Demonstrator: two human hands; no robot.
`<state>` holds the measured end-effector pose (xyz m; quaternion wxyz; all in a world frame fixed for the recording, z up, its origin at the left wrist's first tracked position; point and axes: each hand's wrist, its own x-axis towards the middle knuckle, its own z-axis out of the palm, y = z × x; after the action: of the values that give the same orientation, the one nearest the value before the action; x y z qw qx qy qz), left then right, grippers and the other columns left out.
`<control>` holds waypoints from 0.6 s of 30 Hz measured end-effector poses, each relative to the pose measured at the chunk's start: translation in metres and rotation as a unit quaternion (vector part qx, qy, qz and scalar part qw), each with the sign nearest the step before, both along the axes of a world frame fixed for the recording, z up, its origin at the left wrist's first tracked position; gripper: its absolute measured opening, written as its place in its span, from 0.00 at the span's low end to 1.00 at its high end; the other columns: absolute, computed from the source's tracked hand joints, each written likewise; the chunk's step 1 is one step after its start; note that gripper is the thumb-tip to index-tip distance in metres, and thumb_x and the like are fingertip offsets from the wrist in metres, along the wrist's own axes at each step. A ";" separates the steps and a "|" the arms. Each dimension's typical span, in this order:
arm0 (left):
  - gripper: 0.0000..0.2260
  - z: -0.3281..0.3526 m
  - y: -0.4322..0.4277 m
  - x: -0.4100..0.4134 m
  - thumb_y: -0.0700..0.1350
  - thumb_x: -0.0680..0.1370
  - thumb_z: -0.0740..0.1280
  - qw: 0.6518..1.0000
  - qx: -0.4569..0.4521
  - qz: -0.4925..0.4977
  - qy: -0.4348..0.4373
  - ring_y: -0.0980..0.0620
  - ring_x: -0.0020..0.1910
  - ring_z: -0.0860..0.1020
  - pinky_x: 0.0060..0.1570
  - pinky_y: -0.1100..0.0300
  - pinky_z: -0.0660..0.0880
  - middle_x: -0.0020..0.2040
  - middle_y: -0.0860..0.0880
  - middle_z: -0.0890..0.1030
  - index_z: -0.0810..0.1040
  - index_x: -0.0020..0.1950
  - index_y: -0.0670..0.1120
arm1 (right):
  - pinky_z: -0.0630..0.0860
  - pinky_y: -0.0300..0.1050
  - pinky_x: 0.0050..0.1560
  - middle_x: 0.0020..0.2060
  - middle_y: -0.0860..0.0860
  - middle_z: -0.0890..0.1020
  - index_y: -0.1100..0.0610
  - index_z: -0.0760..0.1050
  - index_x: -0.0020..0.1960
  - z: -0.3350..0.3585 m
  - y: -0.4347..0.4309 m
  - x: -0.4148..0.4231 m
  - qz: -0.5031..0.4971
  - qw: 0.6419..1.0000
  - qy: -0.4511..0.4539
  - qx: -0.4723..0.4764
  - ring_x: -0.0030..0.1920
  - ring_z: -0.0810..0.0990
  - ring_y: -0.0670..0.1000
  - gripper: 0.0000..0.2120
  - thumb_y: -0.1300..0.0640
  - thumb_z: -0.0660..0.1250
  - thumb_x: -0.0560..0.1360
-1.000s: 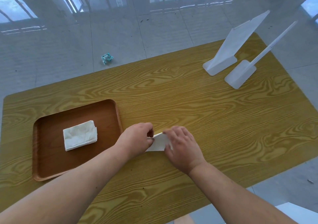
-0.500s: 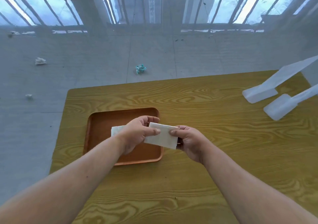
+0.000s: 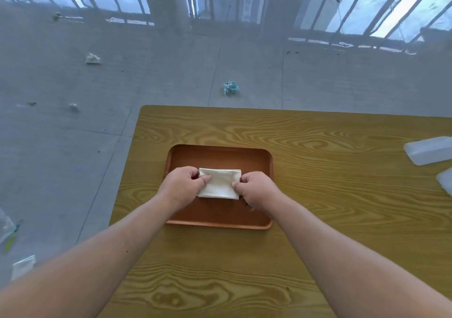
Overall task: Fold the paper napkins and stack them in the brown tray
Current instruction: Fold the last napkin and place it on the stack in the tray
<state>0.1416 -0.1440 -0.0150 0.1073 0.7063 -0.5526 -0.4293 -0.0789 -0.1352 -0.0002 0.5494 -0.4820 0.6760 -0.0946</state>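
The left hand point(image 3: 179, 187) and right hand point(image 3: 256, 190) pinch opposite ends of a folded napkin point(image 3: 220, 183) over the brown tray point(image 3: 220, 156). Whatever lies beneath it is hidden.

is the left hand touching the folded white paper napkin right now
Touching. The head view shows the left hand pinching the folded white paper napkin's left edge, thumb on top.

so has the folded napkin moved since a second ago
Yes. The folded napkin went left off the bare table to over the brown tray, held by both hands.
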 end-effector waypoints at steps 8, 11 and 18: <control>0.17 -0.008 -0.006 0.002 0.62 0.78 0.70 0.992 -0.027 -0.043 -0.114 0.53 0.33 0.79 0.30 0.55 0.69 0.33 0.53 0.82 0.79 0.37 0.51 | 0.69 0.46 0.29 0.31 0.49 0.79 0.56 0.74 0.36 -0.006 -0.001 0.006 0.142 0.966 0.191 -0.101 0.31 0.77 0.52 0.17 0.48 0.62 0.80; 0.17 -0.012 -0.007 -0.001 0.62 0.78 0.70 0.990 -0.035 -0.047 -0.126 0.54 0.34 0.78 0.30 0.55 0.67 0.34 0.54 0.81 0.77 0.37 0.51 | 0.64 0.46 0.28 0.32 0.47 0.77 0.51 0.70 0.34 -0.009 0.000 0.007 0.155 0.953 0.223 -0.130 0.33 0.76 0.50 0.17 0.47 0.61 0.81; 0.17 -0.017 -0.005 -0.002 0.64 0.77 0.70 0.984 -0.052 -0.061 -0.158 0.56 0.34 0.77 0.29 0.56 0.66 0.34 0.55 0.81 0.76 0.37 0.54 | 0.63 0.45 0.29 0.33 0.45 0.76 0.48 0.67 0.34 -0.020 0.005 0.007 0.148 0.945 0.258 -0.134 0.37 0.77 0.51 0.18 0.45 0.61 0.81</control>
<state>0.1400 -0.1489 -0.0325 0.0288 0.7237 -0.6264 -0.2882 -0.0715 -0.1304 -0.0204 0.2942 -0.6537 0.6967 0.0260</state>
